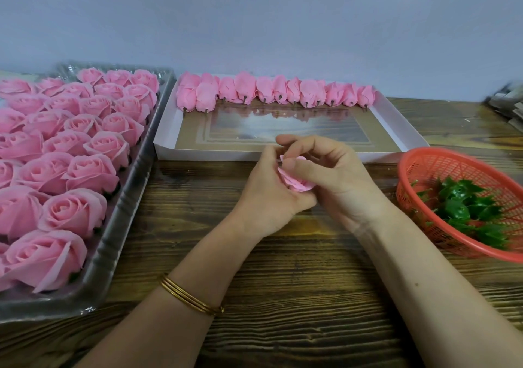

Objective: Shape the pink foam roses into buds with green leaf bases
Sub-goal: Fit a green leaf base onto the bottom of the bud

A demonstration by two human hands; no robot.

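Both hands meet over the middle of the wooden table, holding one pink foam rose between them. The left hand cups the rose from the left and below, its fingers curled round the petals. The right hand closes over it from the right, with the thumb pressed on the top of the flower and the other fingers bent above it. Most of the rose is hidden by the two hands, so its base cannot be seen. Thin gold bangles circle the left wrist.

Just beyond the hands, toward the table's far edge, lies a shallow white box with a shiny clear panel in its floor. A row of pink buds lies along its far wall, short dark stubs pointing toward the person; the left end of the row is doubled up.

Along the table's left edge sits a clear plastic tray, touching or nearly touching the box's left wall. It is packed with open roses in close rows, faces up.

At the table's right edge sits a red mesh basket, near the box's front right corner. It holds a small heap of green leaf bases.

At the far right corner is something grey, too blurred to tell.
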